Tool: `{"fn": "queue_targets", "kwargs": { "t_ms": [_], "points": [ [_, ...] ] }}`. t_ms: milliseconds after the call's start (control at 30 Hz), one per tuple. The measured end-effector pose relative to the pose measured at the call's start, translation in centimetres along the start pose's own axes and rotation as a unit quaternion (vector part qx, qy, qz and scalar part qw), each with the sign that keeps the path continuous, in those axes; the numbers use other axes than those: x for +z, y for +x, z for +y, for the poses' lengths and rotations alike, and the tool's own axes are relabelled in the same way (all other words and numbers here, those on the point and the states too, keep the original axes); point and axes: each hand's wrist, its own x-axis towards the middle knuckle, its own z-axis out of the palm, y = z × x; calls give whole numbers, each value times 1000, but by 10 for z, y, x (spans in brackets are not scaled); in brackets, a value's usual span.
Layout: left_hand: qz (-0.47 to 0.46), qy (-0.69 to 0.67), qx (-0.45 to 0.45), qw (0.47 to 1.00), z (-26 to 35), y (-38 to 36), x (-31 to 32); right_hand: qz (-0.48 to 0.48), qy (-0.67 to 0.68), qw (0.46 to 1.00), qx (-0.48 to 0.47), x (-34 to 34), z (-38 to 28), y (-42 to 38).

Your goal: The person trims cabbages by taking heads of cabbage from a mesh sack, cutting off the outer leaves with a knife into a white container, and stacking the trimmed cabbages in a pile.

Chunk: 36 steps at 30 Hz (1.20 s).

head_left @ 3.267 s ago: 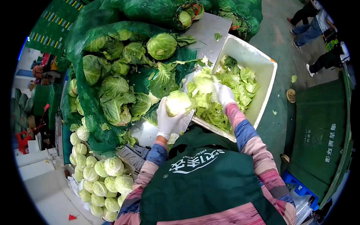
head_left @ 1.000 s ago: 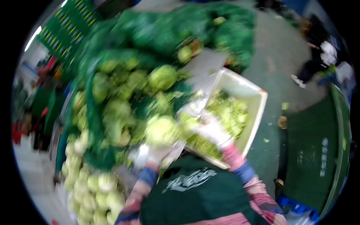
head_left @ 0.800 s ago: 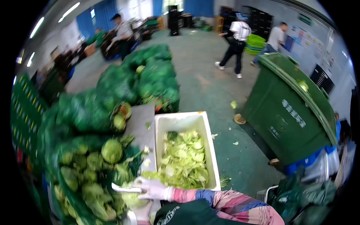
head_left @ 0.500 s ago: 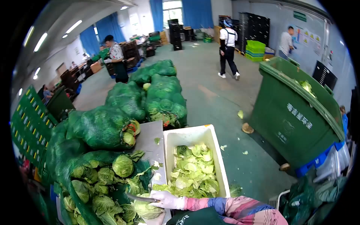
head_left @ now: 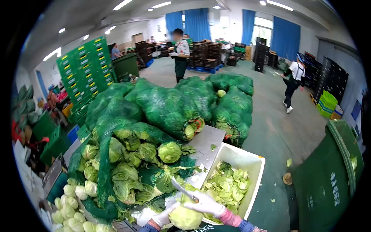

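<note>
My right hand (head_left: 208, 205), in a white glove, is closed on a knife (head_left: 180, 188) whose blade points up and to the left. Close under it is a pale green cabbage (head_left: 186, 217), gripped from the left side by my gloved left hand (head_left: 164, 217). Part of the left hand's fingers is hidden behind the cabbage. Just beyond my hands stands a white foam box (head_left: 256, 181) holding loose cabbage leaves (head_left: 232, 185). An opened green net bag (head_left: 103, 170) with whole cabbages (head_left: 169, 152) spilling out lies to the left.
Full net bags of cabbages (head_left: 162, 102) are heaped ahead. Peeled cabbages (head_left: 69, 210) are piled at lower left. A large green bin (head_left: 320, 185) stands right, and stacked green crates (head_left: 83, 69) at left. One person (head_left: 181, 54) stands behind the bags; another (head_left: 295, 77) is at the right.
My view has swung left, bringing the peeled cabbages into sight. The cabbage is still held, with the knife now angled higher above it. The person at right appears farther right in view.
</note>
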Motion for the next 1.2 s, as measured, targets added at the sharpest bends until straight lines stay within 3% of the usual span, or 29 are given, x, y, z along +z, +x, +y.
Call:
{"fn": "queue_targets", "kwargs": {
  "t_ms": [33,100,133,200,300,367,400,433,467,500,567,633,667,700,767,800,833,867,900,933,967,1000,1033,1100,1167,1200],
  "points": [
    [7,29,-21,999,-18,6,-20,-26,-19,999,19,5,-10,-5],
    [11,-11,9,1000,-20,-13,4,-20,43,999,7,12,-15,-12],
    [17,-21,20,999,-18,-18,7,44,89,995,6,17,-23,-15],
    [51,-27,-49,997,-21,-31,8,49,65,997,3,29,-6,-17],
    [30,-89,-42,995,-35,-36,-14,73,79,993,41,42,-6,-12],
    [68,-78,15,995,-40,-59,-17,71,187,975,100,57,17,-3],
    [6,54,151,987,-72,-53,-49,66,137,982,108,64,30,-6],
    [-27,163,297,941,-103,-46,-81,58,87,989,108,72,47,-9],
    [-4,52,274,960,-88,-61,-64,43,35,990,129,82,75,-15],
    [22,-163,223,961,-63,-78,-43,35,-19,989,141,89,110,-25],
    [77,-395,246,882,-25,-108,-40,32,-34,991,123,96,170,-33],
    [-4,-410,372,833,-13,-135,-97,20,3,982,190,85,150,-24],
    [63,-375,422,823,10,-167,-107,43,32,987,151,86,150,-17],
    [56,-342,480,806,17,-196,-125,68,66,989,114,84,160,-12],
    [99,-393,537,740,39,-254,-160,54,68,988,129,75,222,1],
    [120,-375,581,712,38,-279,-198,44,70,989,125,75,206,6],
    [141,-358,622,682,38,-305,-235,36,-223,970,94,67,156,11],
    [192,-422,632,620,46,-331,-247,31,-496,866,54,66,128,16],
    [248,-474,638,554,53,-357,-260,30,-496,866,51,75,157,26],
    [287,-471,663,506,45,-373,-287,46,-240,965,96,84,200,35],
    [328,-463,685,456,38,-389,-314,64,34,988,138,86,228,34],
    [368,-453,703,406,33,-406,-336,52,51,986,152,96,166,33],
    [390,-460,707,369,27,-416,-356,49,44,992,110,104,181,33],
    [391,-434,697,417,39,-411,-351,2,74,972,222,113,87,39],
    [369,-343,645,575,74,-372,-310,-10,108,978,177,131,99,37],
    [364,-239,605,667,94,-340,-283,-30,160,965,208,138,92,39]
  ]
}}
